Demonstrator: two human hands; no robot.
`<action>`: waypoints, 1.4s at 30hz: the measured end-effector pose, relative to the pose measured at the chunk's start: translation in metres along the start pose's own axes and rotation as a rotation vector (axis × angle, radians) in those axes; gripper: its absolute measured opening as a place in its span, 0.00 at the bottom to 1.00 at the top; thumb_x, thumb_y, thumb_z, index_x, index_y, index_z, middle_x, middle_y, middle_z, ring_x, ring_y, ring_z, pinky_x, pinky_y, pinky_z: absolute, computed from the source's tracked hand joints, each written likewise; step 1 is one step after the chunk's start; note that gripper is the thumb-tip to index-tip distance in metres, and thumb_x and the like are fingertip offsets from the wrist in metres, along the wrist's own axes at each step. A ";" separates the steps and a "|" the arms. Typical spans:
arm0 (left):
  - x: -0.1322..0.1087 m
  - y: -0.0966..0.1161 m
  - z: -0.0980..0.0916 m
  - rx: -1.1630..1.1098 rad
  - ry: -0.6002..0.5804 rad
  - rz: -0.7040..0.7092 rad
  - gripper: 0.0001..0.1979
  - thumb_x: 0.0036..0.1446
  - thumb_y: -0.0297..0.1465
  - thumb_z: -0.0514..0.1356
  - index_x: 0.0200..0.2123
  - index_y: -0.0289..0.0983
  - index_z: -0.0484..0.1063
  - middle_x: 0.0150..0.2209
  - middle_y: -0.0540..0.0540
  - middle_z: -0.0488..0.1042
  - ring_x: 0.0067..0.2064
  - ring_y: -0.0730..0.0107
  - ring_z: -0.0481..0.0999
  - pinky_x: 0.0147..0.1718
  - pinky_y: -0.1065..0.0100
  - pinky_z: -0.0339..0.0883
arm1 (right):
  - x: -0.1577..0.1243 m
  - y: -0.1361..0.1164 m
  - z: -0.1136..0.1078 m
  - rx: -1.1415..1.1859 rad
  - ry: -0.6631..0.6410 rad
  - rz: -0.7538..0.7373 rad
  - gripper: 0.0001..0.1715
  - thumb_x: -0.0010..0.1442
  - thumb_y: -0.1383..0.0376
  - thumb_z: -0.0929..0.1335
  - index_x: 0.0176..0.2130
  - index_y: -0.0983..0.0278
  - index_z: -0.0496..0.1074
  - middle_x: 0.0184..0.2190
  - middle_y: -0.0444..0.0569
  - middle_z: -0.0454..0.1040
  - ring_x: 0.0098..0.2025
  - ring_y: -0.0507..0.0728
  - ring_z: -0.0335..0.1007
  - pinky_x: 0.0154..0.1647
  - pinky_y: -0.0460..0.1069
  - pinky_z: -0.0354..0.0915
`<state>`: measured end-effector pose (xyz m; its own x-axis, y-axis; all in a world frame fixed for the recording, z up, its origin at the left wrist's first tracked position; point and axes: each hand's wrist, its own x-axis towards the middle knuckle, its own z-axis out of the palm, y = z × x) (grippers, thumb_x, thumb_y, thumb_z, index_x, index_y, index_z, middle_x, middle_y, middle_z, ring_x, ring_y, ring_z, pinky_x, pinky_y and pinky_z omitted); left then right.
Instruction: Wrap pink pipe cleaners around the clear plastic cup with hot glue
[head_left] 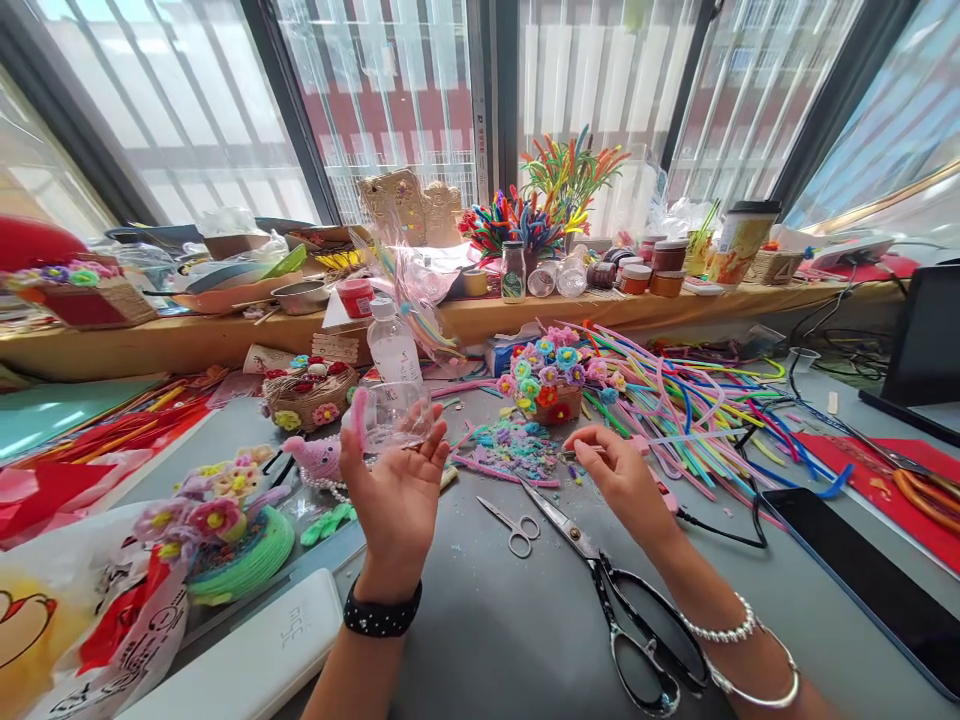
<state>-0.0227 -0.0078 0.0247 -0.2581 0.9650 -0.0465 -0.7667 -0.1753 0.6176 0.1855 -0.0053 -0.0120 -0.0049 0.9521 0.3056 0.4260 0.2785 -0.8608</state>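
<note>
My left hand (397, 500), palm up with fingers curled, holds a clear plastic cup (397, 415) tilted on its side. A fuzzy pink strip (359, 420) sits at the cup's left edge by my thumb. My right hand (611, 475) is closed around a small pink glue gun (663, 492), mostly hidden by the hand. A translucent glue stick (697, 437) juts out behind it, and a black cord trails from its handle. Between the hands lie pastel fuzzy clippings (517, 452). Small scissors (516, 527) and large black-handled scissors (600, 570) lie nearer me.
A flower basket (559, 400) and many pipe cleaners (675, 390) lie beyond my right hand. A bottle (391, 345) and a pink crocheted toy (313, 460) are near my left hand. A phone (862, 580) lies right, a white power bank (255, 650) left.
</note>
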 end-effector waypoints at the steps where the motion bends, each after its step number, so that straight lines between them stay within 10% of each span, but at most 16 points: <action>1: 0.000 0.002 -0.001 -0.035 0.016 -0.003 0.31 0.50 0.52 0.50 0.38 0.29 0.72 0.35 0.39 0.76 0.30 0.72 0.76 0.27 0.75 0.71 | 0.003 -0.001 0.003 -0.071 -0.041 -0.023 0.13 0.60 0.62 0.58 0.35 0.66 0.68 0.34 0.51 0.72 0.37 0.55 0.69 0.38 0.49 0.65; 10: 0.004 0.009 -0.005 -0.094 0.066 -0.016 0.27 0.51 0.51 0.51 0.36 0.32 0.71 0.33 0.42 0.75 0.28 0.73 0.74 0.25 0.75 0.70 | 0.048 -0.011 0.068 -0.418 -0.459 -0.181 0.02 0.52 0.69 0.69 0.28 0.65 0.75 0.34 0.53 0.75 0.42 0.59 0.70 0.45 0.53 0.63; 16: 0.003 0.013 -0.006 0.012 0.005 -0.058 0.25 0.50 0.51 0.52 0.34 0.35 0.73 0.35 0.44 0.75 0.26 0.76 0.71 0.23 0.76 0.68 | 0.059 -0.001 0.096 -0.511 -0.555 -0.103 0.16 0.61 0.61 0.64 0.48 0.64 0.67 0.49 0.52 0.68 0.46 0.56 0.68 0.45 0.56 0.67; 31: 0.003 0.011 -0.005 0.036 -0.003 -0.067 0.22 0.54 0.48 0.51 0.34 0.38 0.73 0.36 0.45 0.75 0.26 0.77 0.73 0.23 0.77 0.68 | 0.051 0.010 0.017 0.196 -0.201 -0.111 0.12 0.51 0.57 0.69 0.28 0.64 0.69 0.21 0.40 0.68 0.21 0.48 0.59 0.22 0.44 0.56; 42: -0.001 -0.003 -0.005 0.221 -0.262 -0.099 0.18 0.48 0.42 0.61 0.40 0.37 0.74 0.45 0.42 0.74 0.47 0.62 0.73 0.43 0.66 0.69 | 0.041 -0.009 0.005 0.745 -0.006 0.113 0.17 0.47 0.54 0.71 0.30 0.63 0.66 0.28 0.45 0.76 0.23 0.48 0.69 0.26 0.45 0.68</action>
<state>-0.0232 -0.0097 0.0186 -0.0078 0.9975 0.0708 -0.6270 -0.0600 0.7767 0.1770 0.0317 0.0058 -0.0030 0.9800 0.1990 -0.3004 0.1890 -0.9349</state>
